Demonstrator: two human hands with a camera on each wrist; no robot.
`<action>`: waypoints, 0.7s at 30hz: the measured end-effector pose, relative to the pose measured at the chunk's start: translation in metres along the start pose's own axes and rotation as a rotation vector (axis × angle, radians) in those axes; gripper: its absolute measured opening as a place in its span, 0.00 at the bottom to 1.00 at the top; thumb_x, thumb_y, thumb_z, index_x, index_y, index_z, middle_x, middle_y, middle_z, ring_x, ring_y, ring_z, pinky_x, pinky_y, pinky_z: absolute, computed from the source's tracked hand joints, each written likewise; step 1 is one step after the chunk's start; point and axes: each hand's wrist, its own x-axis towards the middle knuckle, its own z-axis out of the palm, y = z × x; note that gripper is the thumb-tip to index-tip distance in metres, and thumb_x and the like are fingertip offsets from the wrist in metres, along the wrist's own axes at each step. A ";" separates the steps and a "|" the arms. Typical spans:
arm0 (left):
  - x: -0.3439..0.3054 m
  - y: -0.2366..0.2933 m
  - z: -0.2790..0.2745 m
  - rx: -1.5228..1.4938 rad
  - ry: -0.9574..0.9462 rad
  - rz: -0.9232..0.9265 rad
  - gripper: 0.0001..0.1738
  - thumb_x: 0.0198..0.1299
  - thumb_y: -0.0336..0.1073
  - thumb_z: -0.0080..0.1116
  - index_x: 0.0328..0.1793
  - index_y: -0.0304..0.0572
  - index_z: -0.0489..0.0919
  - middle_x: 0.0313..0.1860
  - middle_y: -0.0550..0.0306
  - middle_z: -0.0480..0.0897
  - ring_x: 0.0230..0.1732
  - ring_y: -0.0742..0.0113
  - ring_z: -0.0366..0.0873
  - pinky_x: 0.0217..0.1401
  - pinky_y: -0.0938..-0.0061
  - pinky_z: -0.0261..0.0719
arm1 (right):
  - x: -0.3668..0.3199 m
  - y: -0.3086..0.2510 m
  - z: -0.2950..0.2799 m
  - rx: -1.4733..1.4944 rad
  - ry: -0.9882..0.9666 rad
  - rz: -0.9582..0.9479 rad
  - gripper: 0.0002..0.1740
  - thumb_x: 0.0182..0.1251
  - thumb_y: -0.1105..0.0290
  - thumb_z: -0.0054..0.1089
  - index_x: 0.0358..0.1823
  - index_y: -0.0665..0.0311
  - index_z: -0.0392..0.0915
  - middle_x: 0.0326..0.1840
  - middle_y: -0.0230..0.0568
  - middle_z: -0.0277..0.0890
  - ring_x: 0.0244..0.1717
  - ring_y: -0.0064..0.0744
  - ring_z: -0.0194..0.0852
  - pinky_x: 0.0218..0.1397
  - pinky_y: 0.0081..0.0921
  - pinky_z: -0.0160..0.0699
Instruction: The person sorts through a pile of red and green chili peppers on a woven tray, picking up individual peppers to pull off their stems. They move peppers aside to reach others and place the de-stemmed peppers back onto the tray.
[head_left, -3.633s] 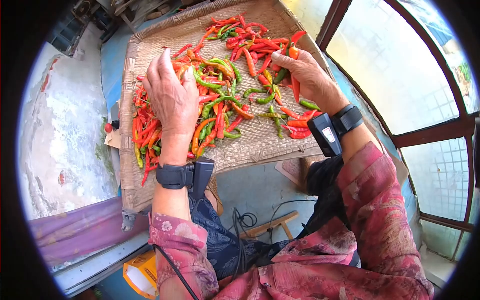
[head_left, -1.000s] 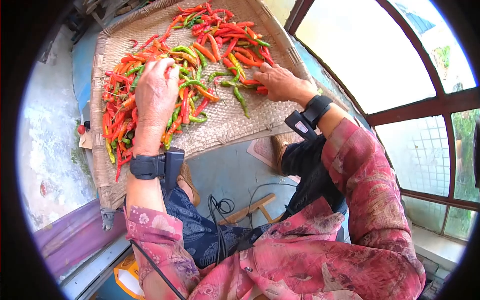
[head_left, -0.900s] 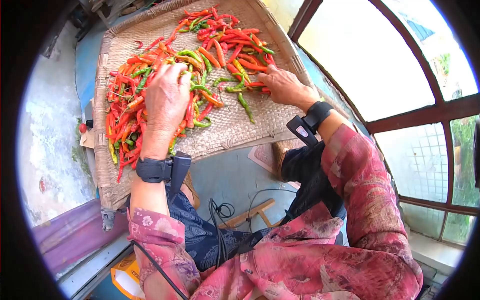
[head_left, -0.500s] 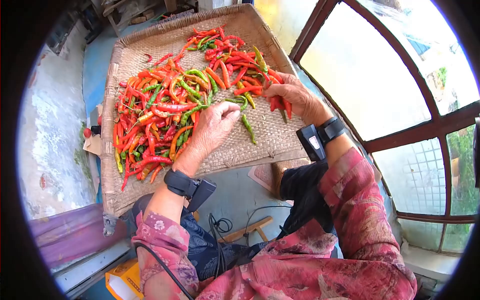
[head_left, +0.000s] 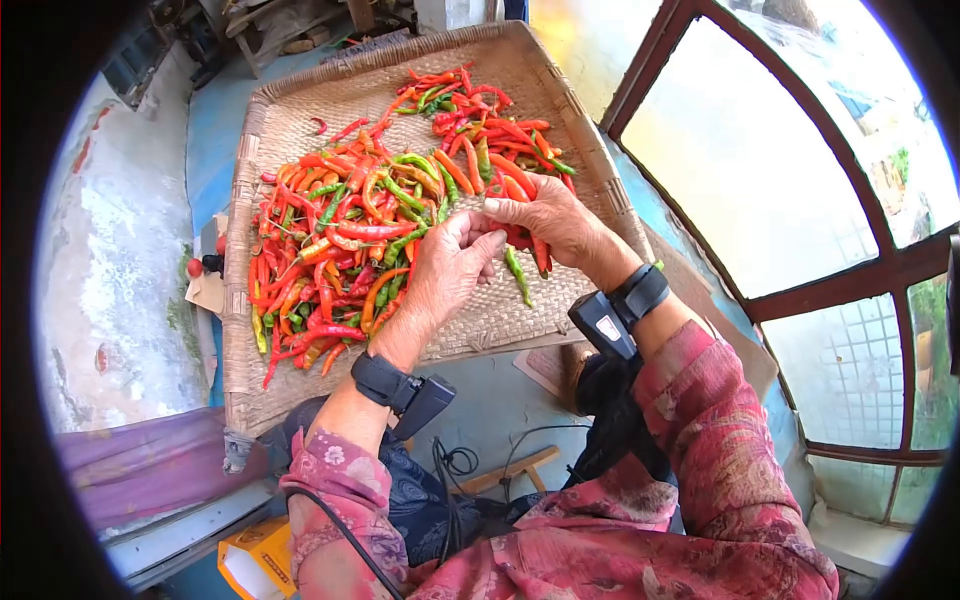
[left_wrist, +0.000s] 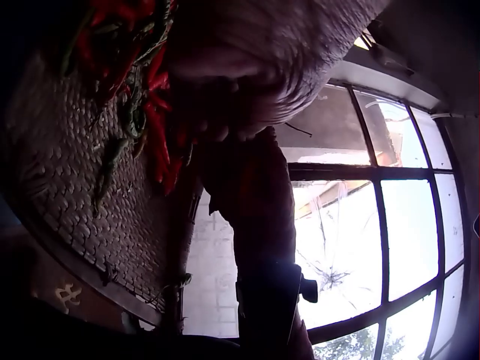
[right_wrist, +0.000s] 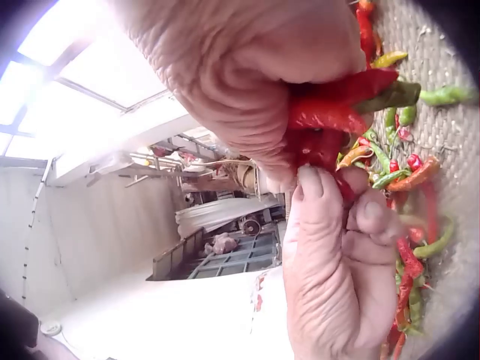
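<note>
A wide woven tray [head_left: 300, 120] carries a spread of red, orange and green chillies [head_left: 330, 240]. Above its right side, my right hand [head_left: 512, 212] grips a small bunch of red chillies [head_left: 535, 250] that hang down from the fist. My left hand [head_left: 488, 238] reaches across and pinches the bunch at its fingertips. In the right wrist view, the right hand's fingers [right_wrist: 247, 82] curl round the red chillies [right_wrist: 330, 109], and the left hand's fingers [right_wrist: 315, 187] close on them from below. The left wrist view shows the chillies [left_wrist: 161, 142] dangling over the weave.
A second heap of chillies [head_left: 480, 110] lies at the tray's far right. A green chilli [head_left: 517, 277] lies alone under the hands. A window frame [head_left: 800, 290] stands to the right, a pale wall [head_left: 120, 250] to the left, and a cable [head_left: 455, 465] over the lap.
My right hand has lifted a bunch of red chillies off the tray. My left hand has left the big pile and moved right to meet that bunch.
</note>
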 end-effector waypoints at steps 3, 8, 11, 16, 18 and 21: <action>0.002 0.002 -0.003 -0.025 0.040 -0.002 0.10 0.58 0.35 0.57 0.40 0.36 0.74 0.23 0.65 0.75 0.20 0.80 0.69 0.23 0.83 0.70 | 0.005 -0.001 -0.001 0.153 0.058 -0.076 0.11 0.58 0.69 0.63 0.40 0.63 0.74 0.28 0.27 0.72 0.25 0.14 0.67 0.27 0.14 0.69; 0.007 -0.012 -0.013 0.270 0.139 0.057 0.07 0.55 0.32 0.58 0.35 0.36 0.74 0.22 0.60 0.77 0.20 0.74 0.73 0.22 0.77 0.71 | 0.005 -0.015 -0.018 0.178 0.256 -0.037 0.07 0.57 0.72 0.60 0.35 0.61 0.73 0.25 0.28 0.69 0.23 0.17 0.65 0.27 0.15 0.68; 0.003 -0.006 -0.017 0.647 0.241 0.354 0.05 0.53 0.31 0.57 0.33 0.37 0.74 0.23 0.53 0.78 0.23 0.60 0.77 0.26 0.68 0.73 | 0.008 -0.012 -0.029 0.328 0.432 -0.180 0.07 0.59 0.70 0.60 0.35 0.64 0.72 0.25 0.29 0.68 0.24 0.18 0.64 0.28 0.16 0.68; -0.001 0.028 -0.049 1.054 0.591 0.423 0.09 0.55 0.36 0.56 0.39 0.41 0.73 0.28 0.51 0.77 0.32 0.50 0.76 0.35 0.59 0.73 | 0.002 -0.013 -0.031 0.263 0.426 -0.110 0.07 0.60 0.69 0.58 0.35 0.64 0.73 0.24 0.30 0.68 0.24 0.19 0.64 0.27 0.18 0.66; -0.003 0.033 -0.052 1.259 0.764 0.628 0.12 0.57 0.37 0.55 0.44 0.42 0.73 0.29 0.50 0.76 0.33 0.51 0.75 0.37 0.61 0.73 | 0.001 -0.015 -0.025 0.229 0.356 -0.084 0.10 0.60 0.68 0.60 0.39 0.64 0.73 0.26 0.32 0.70 0.24 0.17 0.67 0.27 0.14 0.71; -0.005 0.032 -0.039 0.742 0.451 0.415 0.16 0.58 0.42 0.56 0.44 0.37 0.74 0.28 0.53 0.76 0.29 0.60 0.75 0.36 0.66 0.74 | 0.006 -0.007 -0.005 0.180 0.302 -0.189 0.10 0.61 0.65 0.60 0.37 0.63 0.74 0.23 0.27 0.69 0.21 0.14 0.65 0.22 0.14 0.68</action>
